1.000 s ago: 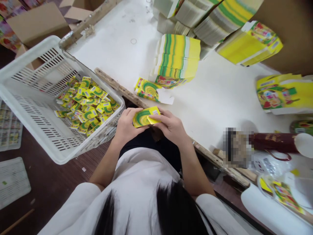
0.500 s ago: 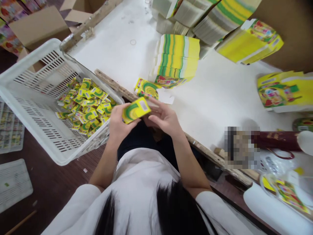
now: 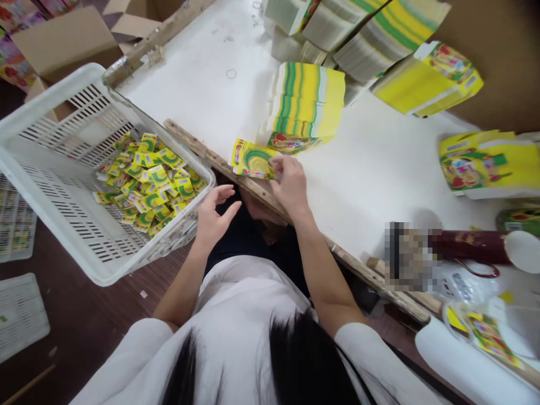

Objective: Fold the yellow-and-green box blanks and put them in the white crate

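Note:
My right hand [image 3: 289, 183] reaches onto the white table [image 3: 371, 163] and pinches the edge of a flat yellow-green carton blank [image 3: 252, 159] lying near the table's wooden edge. My left hand [image 3: 215, 214] hovers open and holds nothing, just right of the white plastic basket [image 3: 46, 185]. Many small folded yellow-green boxes [image 3: 147, 183] lie in a heap inside that basket. A tall stack of the same flat blanks [image 3: 306, 101] stands just behind the one under my right hand.
More stacks of printed blanks [image 3: 426, 76] lean at the back, and another stack [image 3: 489, 163] lies at the right. A dark red cylinder [image 3: 468, 246] and bagged items sit at the right. Cardboard boxes [image 3: 63, 42] stand beyond the basket; white crates [image 3: 21, 312] lie on the floor.
The folded box that both hands held has left my left hand, which is now open beside the basket. My right hand moved forward onto the table to the flat blank.

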